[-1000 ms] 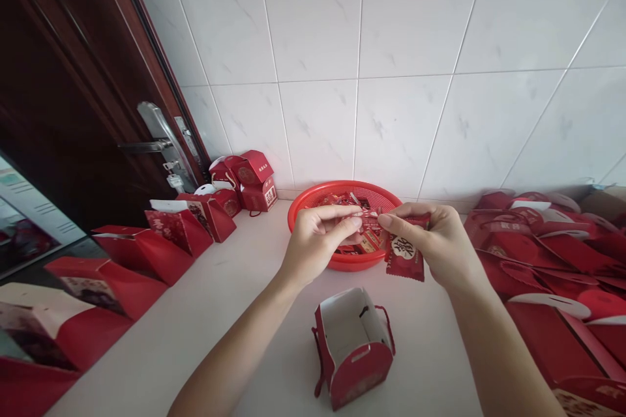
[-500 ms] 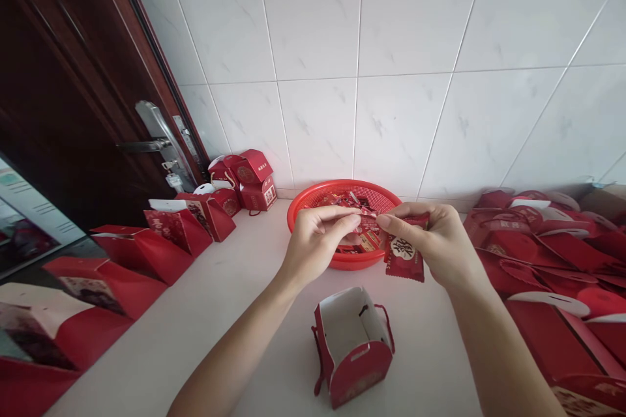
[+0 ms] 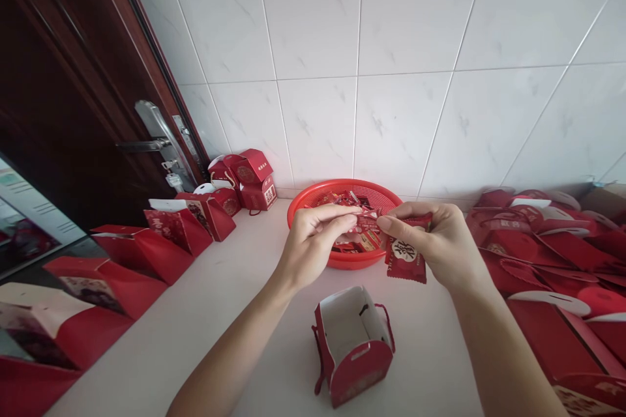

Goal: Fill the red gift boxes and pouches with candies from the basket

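Observation:
Over the red plastic basket (image 3: pixel 313 199), my left hand (image 3: pixel 315 238) pinches one end of a small red candy wrapper (image 3: pixel 368 221). My right hand (image 3: pixel 433 238) is closed on the wrapper's other end. It also grips a larger red packet (image 3: pixel 407 259) with a pale round emblem, hanging below the fingers. Many wrapped sweets (image 3: pixel 359 242) lie in the basket, partly hidden by my hands. Below my hands, on the white surface, stands a red gift box (image 3: pixel 362 368) with its top open, its white inside bare and a red cord at each side.
A row of red boxes (image 3: pixel 137 251) runs along the left edge. Two stacked boxes (image 3: pixel 254 182) stand by the wall near the door handle (image 3: pixel 156 137). At the right lies a heap of red boxes (image 3: pixel 542 241). A tiled wall (image 3: pixel 401 130) closes off the back.
The small wrapper between my fingers has turned so more of its face shows. The larger packet has swung slightly right and down. Both hands have barely shifted.

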`<state>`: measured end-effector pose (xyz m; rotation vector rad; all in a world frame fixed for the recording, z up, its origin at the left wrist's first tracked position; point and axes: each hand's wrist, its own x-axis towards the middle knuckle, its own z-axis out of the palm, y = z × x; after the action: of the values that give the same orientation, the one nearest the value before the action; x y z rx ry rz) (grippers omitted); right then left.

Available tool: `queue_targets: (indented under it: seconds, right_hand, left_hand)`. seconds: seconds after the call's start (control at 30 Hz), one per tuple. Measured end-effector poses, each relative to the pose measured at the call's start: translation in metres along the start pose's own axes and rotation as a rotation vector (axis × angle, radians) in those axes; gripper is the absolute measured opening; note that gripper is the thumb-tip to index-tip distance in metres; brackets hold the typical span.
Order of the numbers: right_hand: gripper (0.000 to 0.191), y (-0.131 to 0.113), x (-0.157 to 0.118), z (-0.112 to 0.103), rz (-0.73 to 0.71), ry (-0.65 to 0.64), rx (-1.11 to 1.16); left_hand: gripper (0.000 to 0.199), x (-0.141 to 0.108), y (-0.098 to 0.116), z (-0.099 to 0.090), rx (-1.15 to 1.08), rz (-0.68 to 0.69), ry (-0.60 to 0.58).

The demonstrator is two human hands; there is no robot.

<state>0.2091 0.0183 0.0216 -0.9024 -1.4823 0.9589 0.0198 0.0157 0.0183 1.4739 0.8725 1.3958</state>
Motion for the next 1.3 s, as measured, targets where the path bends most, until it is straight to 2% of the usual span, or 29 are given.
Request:
queue_targets:
  seconds: [0.3, 0.73, 1.3]
  right_hand:
    - [0.028, 0.001, 0.0, -0.001, 0.006, -0.017, -0.01]
    - [0.03, 0.002, 0.001, 0.003, 0.037, -0.062, -0.007]
    - [0.032, 0.001, 0.001, 0.003, 0.049, -0.04, -0.009]
  left_hand:
    - [0.028, -0.003, 0.001, -0.006, 0.095, -0.027, -0.057]
    - [0.028, -0.001, 0.009, -0.011, 0.157, -0.113, -0.047]
    - [0.032, -0.001, 0.007, -0.012, 0.196, -0.086, -0.041]
